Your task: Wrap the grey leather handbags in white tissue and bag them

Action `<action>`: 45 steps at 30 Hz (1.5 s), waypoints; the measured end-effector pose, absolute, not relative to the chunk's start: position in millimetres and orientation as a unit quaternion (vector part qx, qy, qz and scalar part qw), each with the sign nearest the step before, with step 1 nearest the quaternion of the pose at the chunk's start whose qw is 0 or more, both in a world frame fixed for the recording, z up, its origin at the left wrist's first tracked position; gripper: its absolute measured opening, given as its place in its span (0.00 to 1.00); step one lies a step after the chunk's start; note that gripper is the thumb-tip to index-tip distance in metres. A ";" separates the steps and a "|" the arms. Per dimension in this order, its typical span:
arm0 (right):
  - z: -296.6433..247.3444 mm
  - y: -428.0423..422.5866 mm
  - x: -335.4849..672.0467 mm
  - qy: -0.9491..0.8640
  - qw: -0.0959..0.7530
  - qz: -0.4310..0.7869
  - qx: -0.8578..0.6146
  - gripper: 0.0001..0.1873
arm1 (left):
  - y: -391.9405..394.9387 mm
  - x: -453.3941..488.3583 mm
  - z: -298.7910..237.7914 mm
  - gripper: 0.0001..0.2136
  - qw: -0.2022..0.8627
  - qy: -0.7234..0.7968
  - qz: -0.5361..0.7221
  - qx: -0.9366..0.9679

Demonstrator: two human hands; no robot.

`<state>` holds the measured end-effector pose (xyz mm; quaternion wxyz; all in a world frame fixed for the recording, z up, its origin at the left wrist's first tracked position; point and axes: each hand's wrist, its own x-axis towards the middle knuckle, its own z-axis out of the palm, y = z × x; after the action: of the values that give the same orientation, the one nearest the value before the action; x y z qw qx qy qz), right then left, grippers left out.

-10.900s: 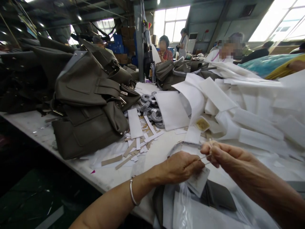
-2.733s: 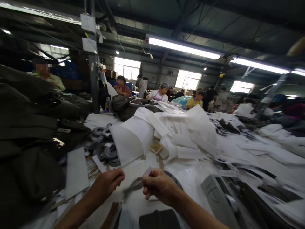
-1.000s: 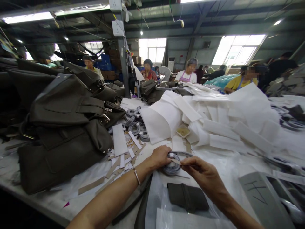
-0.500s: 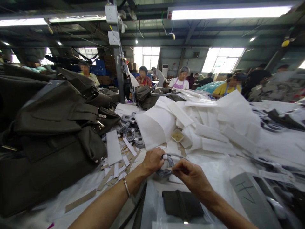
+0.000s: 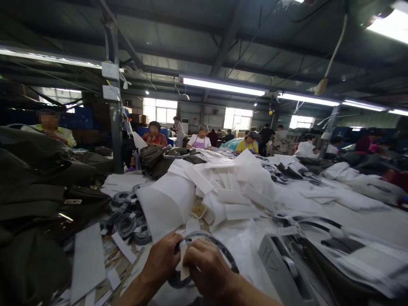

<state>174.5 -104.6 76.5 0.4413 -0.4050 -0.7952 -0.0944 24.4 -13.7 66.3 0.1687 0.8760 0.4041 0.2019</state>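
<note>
My left hand (image 5: 164,257) is closed on the near-left side of a coiled grey strap (image 5: 228,250), its thumb near the coil's upper edge. My right hand (image 5: 207,265) is over the middle of the coil, fingers curled around a small pale strip (image 5: 184,261) that stands upright between the two hands. A loop of the strap arcs out to the right, past my right hand. The coil's lower part is mostly hidden by the hands.
Coiled straps (image 5: 126,225) and card scraps (image 5: 124,246) lie to the left, beside dark bags (image 5: 35,204). White sheets (image 5: 172,191) and a small dish (image 5: 198,209) are ahead. A grey tape dispenser (image 5: 283,272) stands at right. Several people sit beyond.
The view has swung right and tilted up. My right hand has come in close to the left over the coil, and the strap loop now spreads wider to the right.
</note>
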 end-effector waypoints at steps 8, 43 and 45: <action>29.9 -103.4 175.0 -0.834 0.337 -0.079 -0.430 0.06 | -18.2 23.7 66.0 0.14 0.163 0.407 0.177 0.881; 52.1 -66.4 189.1 -0.866 0.233 -0.121 -0.426 0.09 | 27.6 6.6 43.4 0.24 0.632 0.363 0.130 0.672; 56.0 -68.0 188.7 -0.870 0.234 -0.123 -0.417 0.07 | 24.4 15.5 49.7 0.22 0.714 0.318 0.118 0.613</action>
<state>188.7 -68.0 56.0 0.2340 -0.4169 -0.8696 -0.1235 15.5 24.4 49.7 0.7138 0.6128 0.3180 0.1175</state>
